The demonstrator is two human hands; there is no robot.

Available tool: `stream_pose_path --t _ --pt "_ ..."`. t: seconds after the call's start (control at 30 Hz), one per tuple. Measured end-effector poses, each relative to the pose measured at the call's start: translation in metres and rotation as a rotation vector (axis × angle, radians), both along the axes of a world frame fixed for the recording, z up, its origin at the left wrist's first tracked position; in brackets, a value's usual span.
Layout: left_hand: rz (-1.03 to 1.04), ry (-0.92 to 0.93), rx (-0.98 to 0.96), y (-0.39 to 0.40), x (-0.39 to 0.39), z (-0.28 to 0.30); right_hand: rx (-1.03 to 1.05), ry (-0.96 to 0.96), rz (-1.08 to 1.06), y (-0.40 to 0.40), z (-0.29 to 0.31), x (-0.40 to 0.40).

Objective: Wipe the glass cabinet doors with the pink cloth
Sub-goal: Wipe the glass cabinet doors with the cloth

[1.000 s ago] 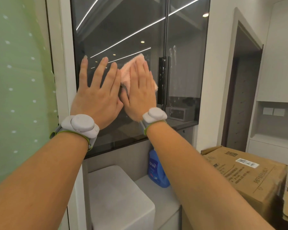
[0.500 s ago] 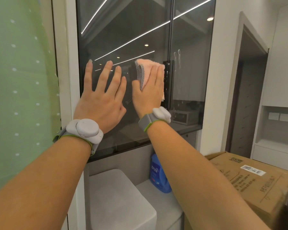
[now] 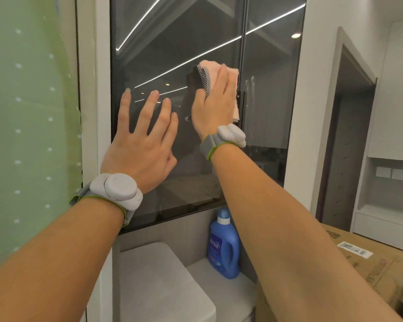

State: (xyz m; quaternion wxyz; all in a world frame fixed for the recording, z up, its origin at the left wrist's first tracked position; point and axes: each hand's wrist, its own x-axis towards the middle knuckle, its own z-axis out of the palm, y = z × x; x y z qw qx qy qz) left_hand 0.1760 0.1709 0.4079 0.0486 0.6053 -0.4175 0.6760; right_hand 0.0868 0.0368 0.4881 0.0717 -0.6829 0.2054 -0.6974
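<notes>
Two dark glass cabinet doors fill the upper middle: the left door [image 3: 163, 43] and the right door [image 3: 270, 66], split by a thin vertical frame. My right hand [image 3: 215, 105] presses the pink cloth [image 3: 211, 67] flat against the left door, right beside that frame. The cloth has a dark checked patch on its left edge, and its lower end hangs out under my palm. My left hand [image 3: 141, 145] lies flat on the left door with fingers spread, holding nothing, lower and to the left of the cloth.
A blue detergent bottle [image 3: 223, 247] stands on the grey counter [image 3: 221, 291] below the doors, next to a white box-shaped lid [image 3: 158, 284]. A cardboard box [image 3: 372, 270] sits at the lower right. A green dotted curtain [image 3: 28, 112] hangs at the left. A doorway opens at right.
My right hand has slid the pink cloth up and to the right across the left door, toward the middle frame. My left hand has stayed flat on the glass.
</notes>
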Motion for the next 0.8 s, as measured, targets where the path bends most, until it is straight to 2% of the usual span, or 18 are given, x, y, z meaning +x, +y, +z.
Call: stream_pose_path --t 0.1,0.27,0.47,0.57,0.67,0.8 --pt "-0.004 -0.003 0.002 -0.001 0.001 -0.001 -0.086 0.068 -0.018 -0.009 0.005 0.001" --pt "-0.038 -0.007 -0.003 -0.002 0.003 0.0 0.133 0.051 -0.01 -0.013 0.01 0.004" --pt "-0.022 0.007 0.004 0.0 0.002 0.0 0.298 0.004 0.02 0.0 -0.026 0.004" --pt "-0.011 0.017 0.004 0.001 0.0 -0.001 0.184 0.028 0.059 0.013 -0.044 0.0" --pt "-0.017 0.012 0.004 0.001 -0.002 0.0 0.008 0.088 0.075 0.013 -0.029 -0.002" --pt "-0.03 -0.005 -0.009 0.0 0.001 0.0 0.118 0.023 0.051 0.003 -0.003 0.001"
